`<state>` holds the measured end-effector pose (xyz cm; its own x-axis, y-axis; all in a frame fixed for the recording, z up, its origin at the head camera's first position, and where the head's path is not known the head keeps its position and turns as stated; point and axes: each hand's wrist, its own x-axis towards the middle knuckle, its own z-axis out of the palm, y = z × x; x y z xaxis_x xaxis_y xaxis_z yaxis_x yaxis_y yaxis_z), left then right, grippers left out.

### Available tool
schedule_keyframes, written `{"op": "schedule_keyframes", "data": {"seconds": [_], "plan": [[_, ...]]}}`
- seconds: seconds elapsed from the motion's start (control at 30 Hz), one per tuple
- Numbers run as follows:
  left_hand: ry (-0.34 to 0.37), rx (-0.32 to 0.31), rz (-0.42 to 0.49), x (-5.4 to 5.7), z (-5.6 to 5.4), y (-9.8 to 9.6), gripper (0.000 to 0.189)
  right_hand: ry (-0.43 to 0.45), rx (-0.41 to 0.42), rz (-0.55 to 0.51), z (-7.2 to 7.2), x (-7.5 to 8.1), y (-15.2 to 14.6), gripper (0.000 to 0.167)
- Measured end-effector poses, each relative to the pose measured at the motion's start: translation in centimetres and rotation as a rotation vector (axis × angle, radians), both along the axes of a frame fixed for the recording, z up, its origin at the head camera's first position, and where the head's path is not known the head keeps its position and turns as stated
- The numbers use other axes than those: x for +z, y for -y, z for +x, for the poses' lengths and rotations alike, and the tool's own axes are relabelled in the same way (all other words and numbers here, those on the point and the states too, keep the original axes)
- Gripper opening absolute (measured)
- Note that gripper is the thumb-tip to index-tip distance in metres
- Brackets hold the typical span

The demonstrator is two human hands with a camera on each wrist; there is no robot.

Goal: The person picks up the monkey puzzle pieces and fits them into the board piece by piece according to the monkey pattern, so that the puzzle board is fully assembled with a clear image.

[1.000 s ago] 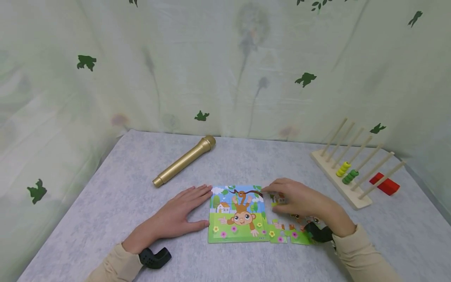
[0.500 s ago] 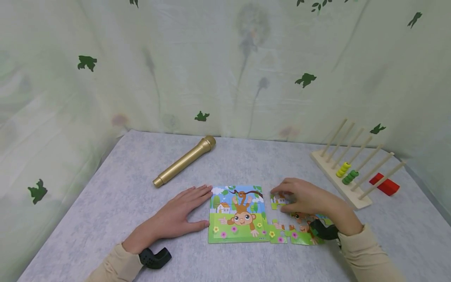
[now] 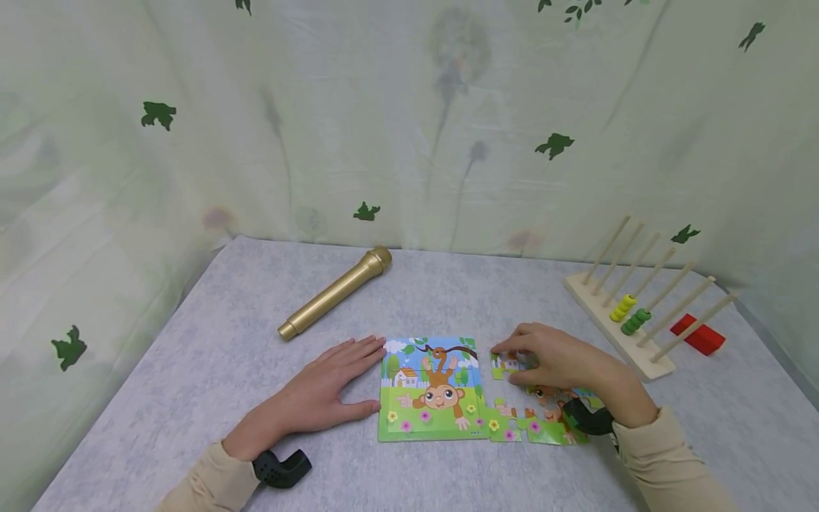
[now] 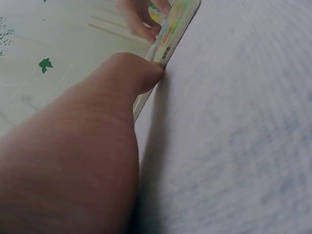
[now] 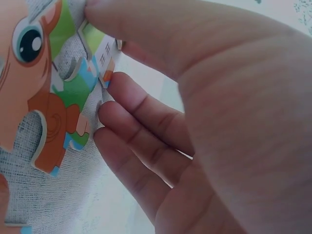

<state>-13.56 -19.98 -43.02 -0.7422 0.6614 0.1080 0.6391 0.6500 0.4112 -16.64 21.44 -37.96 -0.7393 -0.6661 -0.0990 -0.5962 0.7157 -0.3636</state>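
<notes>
A square monkey puzzle board point(image 3: 431, 387) lies flat on the table in the head view. My left hand point(image 3: 326, 387) lies flat beside its left edge, with fingers straight and the thumb touching the side. To the board's right are several loose jigsaw pieces point(image 3: 540, 430), some joined, showing flowers and parts of a monkey. My right hand point(image 3: 557, 359) is over the upper ones, thumb and fingers curled about the edges of a puzzle piece with a house point(image 3: 505, 364). The right wrist view shows that puzzle piece point(image 5: 101, 53) between thumb and fingers, partly hidden.
Behind the board lies a gold microphone point(image 3: 335, 291). A wooden peg rack point(image 3: 623, 327) with yellow and green beads stands at the right, a red block point(image 3: 699, 334) beyond it. A pale curtain point(image 3: 409, 128) hangs behind the grey table point(image 3: 211, 341).
My right hand has shifted slightly right, away from the board's edge, uncovering more of the house piece; it is nearly still over the last half second. My left hand has stayed put.
</notes>
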Motion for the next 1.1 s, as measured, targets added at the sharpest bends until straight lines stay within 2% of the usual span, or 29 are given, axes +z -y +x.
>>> {"op": "schedule_keyframes", "data": {"seconds": [0.3,0.6,0.8,1.1], "plan": [[-0.040,-0.011,0.001,-0.03,0.01,0.00,0.081,-0.042,0.004,0.011,0.03,0.13,0.14,0.040],[-0.014,-0.009,0.001,0.05,0.09,0.07,0.081,-0.055,0.010,0.006,0.00,0.04,0.21,0.039],[-0.022,-0.008,0.004,-0.15,0.13,0.12,0.081,-0.082,0.028,-0.028,0.18,0.09,0.52,0.039],[-0.008,-0.008,-0.003,0.04,0.05,0.01,0.081,-0.061,0.027,-0.094,0.30,0.56,1.00,0.039]]}}
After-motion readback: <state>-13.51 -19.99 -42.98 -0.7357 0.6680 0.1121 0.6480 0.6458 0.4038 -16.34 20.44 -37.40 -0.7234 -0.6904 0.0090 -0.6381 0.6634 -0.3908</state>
